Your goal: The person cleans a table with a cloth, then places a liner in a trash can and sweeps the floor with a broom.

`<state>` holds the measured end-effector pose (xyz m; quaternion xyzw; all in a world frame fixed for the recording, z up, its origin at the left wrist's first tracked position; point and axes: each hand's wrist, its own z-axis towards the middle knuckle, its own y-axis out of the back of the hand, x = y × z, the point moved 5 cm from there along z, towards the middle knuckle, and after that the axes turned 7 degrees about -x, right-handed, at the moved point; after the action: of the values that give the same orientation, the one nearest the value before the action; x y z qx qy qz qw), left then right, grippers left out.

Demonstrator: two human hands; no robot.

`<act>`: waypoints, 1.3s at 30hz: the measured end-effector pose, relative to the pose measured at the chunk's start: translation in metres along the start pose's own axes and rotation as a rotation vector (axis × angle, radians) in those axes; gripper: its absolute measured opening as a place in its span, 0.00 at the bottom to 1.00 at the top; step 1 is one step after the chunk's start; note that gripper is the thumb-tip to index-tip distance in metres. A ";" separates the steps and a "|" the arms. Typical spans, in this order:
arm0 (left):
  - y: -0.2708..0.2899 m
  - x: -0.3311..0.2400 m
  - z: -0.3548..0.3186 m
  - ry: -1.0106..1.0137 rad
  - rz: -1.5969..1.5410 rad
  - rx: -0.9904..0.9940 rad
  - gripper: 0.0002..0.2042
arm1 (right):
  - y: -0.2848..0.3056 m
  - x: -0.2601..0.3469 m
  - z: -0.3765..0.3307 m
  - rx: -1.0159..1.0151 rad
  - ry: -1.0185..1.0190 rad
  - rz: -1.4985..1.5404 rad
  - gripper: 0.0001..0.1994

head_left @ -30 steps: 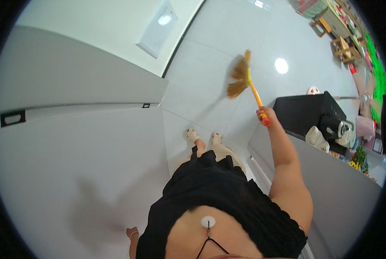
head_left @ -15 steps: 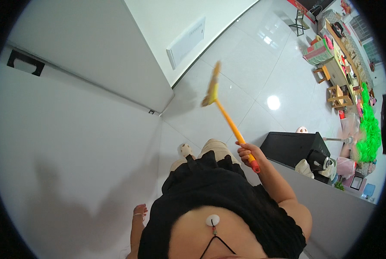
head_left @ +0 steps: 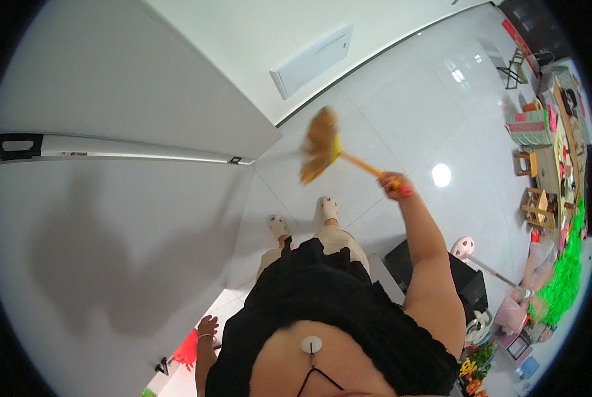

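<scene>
My right hand (head_left: 393,185) is wrapped round the orange handle of a broom (head_left: 361,163), near its red end. The broom's tan bristles (head_left: 319,147) fan out from a yellow collar ahead of my feet, slightly blurred; whether they touch the floor I cannot tell. At my left side hangs my left hand (head_left: 208,325), a bracelet on its wrist, with nothing in it and its fingers loosely apart. Below the broom are my cream clogs (head_left: 329,209).
A white sliding door (head_left: 110,225) with a black recessed pull fills the left. Ahead, a white wall carries a flat panel (head_left: 312,59). Black furniture (head_left: 465,284) stands close on my right, by a pale pink clog (head_left: 463,247). Wooden stools (head_left: 538,208) line a cluttered table farther right.
My right arm has stretched farther forward with the broom, and the bristles have turned broadside. My view has shifted, bringing my second clog into sight. A gap shows along the door.
</scene>
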<state>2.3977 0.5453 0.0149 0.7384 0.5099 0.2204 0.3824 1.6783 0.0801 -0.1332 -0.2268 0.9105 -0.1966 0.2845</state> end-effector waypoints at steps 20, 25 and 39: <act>0.175 0.038 -0.116 -0.048 0.071 -1.292 0.43 | 0.023 -0.117 -0.010 -0.168 0.848 -0.560 0.13; 0.218 0.095 -0.073 -0.034 -0.062 -1.200 0.41 | -0.005 -0.240 0.029 -0.132 0.797 -0.863 0.13; 0.338 0.408 -0.154 -0.129 -0.017 -1.863 0.27 | -0.012 -0.578 0.191 0.009 0.828 -2.040 0.15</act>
<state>2.6411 0.9107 0.3492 0.1411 0.1107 0.4963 0.8494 2.2227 0.3301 -0.0247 -0.7880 0.3196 -0.4034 -0.3379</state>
